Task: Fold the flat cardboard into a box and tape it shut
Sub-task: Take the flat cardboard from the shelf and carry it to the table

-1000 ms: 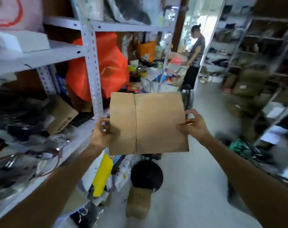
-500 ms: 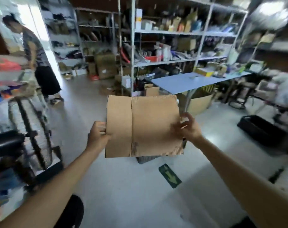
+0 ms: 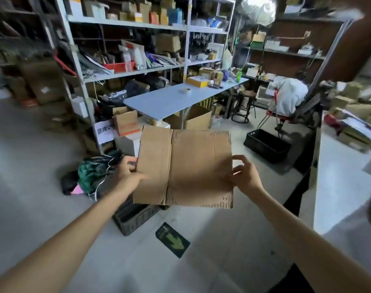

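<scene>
The left forearm (image 3: pixel 74 229) and right forearm (image 3: pixel 296 225) are bare and slender; the left hand (image 3: pixel 125 174) and right hand (image 3: pixel 246 176) are bare too.

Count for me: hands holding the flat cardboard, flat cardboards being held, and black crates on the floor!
hands: 2, left hand and right hand
flat cardboard: 1
black crates: 2, right one and near one
total: 5
</scene>
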`<move>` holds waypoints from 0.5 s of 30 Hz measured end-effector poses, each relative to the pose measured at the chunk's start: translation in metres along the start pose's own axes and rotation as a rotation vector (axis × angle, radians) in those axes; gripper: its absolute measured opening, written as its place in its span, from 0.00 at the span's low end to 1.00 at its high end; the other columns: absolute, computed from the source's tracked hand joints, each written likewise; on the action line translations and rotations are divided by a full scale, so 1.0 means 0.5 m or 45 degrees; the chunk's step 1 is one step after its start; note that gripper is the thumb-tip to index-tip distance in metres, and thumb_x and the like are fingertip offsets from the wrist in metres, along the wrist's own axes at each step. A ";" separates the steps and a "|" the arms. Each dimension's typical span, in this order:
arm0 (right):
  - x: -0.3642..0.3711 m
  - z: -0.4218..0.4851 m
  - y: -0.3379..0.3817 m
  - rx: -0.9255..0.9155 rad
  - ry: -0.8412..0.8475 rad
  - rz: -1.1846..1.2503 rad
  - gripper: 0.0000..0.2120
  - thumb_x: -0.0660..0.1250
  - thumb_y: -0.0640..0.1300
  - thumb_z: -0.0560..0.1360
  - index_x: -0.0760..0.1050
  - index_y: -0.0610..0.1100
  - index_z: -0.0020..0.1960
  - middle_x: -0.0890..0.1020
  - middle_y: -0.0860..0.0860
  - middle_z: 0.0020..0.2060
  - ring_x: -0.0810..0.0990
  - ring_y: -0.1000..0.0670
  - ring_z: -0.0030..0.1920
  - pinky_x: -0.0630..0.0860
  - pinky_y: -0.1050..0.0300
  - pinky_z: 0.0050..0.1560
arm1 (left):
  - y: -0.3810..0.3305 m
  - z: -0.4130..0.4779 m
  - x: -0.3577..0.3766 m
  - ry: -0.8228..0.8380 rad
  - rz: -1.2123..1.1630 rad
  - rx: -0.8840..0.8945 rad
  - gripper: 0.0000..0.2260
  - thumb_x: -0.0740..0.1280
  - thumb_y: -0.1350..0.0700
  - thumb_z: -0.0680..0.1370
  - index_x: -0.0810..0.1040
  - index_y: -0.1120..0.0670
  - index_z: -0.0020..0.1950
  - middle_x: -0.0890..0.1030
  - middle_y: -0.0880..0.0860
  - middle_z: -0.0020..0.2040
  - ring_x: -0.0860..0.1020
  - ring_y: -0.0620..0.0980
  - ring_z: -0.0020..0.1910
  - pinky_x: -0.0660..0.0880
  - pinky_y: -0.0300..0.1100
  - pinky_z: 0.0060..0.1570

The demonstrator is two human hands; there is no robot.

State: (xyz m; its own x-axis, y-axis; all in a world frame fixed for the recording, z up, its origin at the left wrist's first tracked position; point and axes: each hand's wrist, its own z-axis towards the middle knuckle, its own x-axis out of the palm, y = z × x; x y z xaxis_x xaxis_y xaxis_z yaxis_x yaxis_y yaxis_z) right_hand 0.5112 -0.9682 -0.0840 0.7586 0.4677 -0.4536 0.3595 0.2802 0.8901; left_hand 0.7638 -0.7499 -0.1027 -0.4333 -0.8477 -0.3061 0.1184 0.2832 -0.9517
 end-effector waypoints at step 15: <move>-0.084 0.688 -0.048 0.100 -0.255 -0.133 0.28 0.79 0.40 0.63 0.73 0.51 0.60 0.81 0.48 0.37 0.80 0.50 0.36 0.73 0.59 0.33 | -0.166 0.619 0.453 0.322 0.097 0.000 0.22 0.76 0.62 0.66 0.70 0.52 0.54 0.78 0.53 0.47 0.78 0.52 0.43 0.77 0.46 0.43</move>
State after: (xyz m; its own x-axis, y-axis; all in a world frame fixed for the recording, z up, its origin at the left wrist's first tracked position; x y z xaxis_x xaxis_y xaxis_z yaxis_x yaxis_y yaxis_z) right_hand 0.6577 -1.2828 -0.0710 0.8047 0.2620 -0.5327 0.4771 0.2485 0.8430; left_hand 0.9323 -1.1041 -0.1000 -0.6327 -0.6848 -0.3616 0.1594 0.3418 -0.9262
